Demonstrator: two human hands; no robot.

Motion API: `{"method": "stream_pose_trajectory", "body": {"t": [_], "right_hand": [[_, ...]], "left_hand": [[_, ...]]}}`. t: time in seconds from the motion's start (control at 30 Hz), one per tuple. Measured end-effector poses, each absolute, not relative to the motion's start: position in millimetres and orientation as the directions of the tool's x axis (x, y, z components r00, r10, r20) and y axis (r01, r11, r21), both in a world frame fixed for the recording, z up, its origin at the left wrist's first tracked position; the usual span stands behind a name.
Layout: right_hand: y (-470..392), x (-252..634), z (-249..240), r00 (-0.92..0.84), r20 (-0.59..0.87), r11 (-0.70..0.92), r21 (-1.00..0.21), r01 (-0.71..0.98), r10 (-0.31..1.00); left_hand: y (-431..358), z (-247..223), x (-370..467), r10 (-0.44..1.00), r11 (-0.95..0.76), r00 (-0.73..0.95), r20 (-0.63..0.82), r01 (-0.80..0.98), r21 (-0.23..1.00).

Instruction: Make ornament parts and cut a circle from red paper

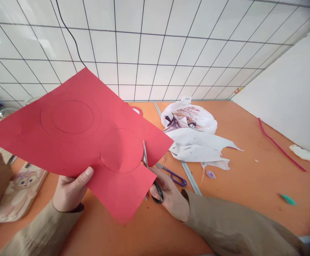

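Observation:
A large red sheet of paper [98, 117] is held up above the orange table. Two concentric circles are drawn on its left part and a single circle on its right part. My left hand [72, 188] pinches the lower edge, thumb on top and fingers hidden underneath. In my right hand [169, 192] are scissors [158, 192] with black handles, my fingers through the loops. One blade shows over the paper at the right side of the single circle, where a cut runs in from the edge. The other blade is hidden under the sheet.
Behind the right hand lie purple-handled thread snips [174, 176], a small purple spool [210, 174] and white fabric [197, 145]. A white plastic bag [205, 119] stands near the tiled wall. Farther right are a pink strip [280, 147] and a green object [287, 199]. A printed pouch [24, 192] lies left.

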State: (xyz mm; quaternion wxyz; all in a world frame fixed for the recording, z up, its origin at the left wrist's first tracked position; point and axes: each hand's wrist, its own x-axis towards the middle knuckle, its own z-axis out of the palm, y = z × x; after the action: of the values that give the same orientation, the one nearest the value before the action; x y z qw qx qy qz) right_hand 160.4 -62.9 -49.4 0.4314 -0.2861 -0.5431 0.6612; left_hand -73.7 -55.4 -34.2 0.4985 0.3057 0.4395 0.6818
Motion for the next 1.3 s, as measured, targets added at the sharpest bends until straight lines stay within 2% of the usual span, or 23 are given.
{"method": "stream_pose_trajectory", "body": {"t": [0.1,0.23,0.53,0.8,0.97,1.3], "right_hand": [[-62.0,159.9,-49.9,-0.478,0.036,-0.091,-0.967,-0.24,0.877],[-62.7,158.9,-48.0,-0.472,0.035,-0.088,-0.968,-0.236,0.881],[-64.4,157.6,-44.5,-0.473,0.061,-0.05,-0.975,-0.218,0.879],[-63.7,158.3,-41.7,-0.482,0.054,-0.051,-0.978,-0.203,0.874],[-64.1,159.2,-42.4,-0.488,0.053,-0.059,-0.976,-0.211,0.871],[-64.1,161.2,-43.6,-0.481,0.037,-0.065,-0.979,-0.194,0.876]], "left_hand": [[-50.8,-41.2,-73.2,0.939,-0.181,-0.343,0.035,-0.404,0.897],[-46.4,-42.9,-70.7,0.917,-0.249,-0.39,0.083,-0.396,0.884],[-49.0,-30.2,-64.8,0.899,-0.245,-0.435,0.039,-0.428,0.87],[-52.4,-28.8,-66.1,0.924,-0.173,-0.382,-0.015,-0.453,0.874],[-50.3,-31.8,-67.3,0.928,-0.201,-0.371,0.02,-0.457,0.866],[-50.6,-32.5,-67.9,0.936,-0.123,-0.347,-0.057,-0.474,0.872]]}}
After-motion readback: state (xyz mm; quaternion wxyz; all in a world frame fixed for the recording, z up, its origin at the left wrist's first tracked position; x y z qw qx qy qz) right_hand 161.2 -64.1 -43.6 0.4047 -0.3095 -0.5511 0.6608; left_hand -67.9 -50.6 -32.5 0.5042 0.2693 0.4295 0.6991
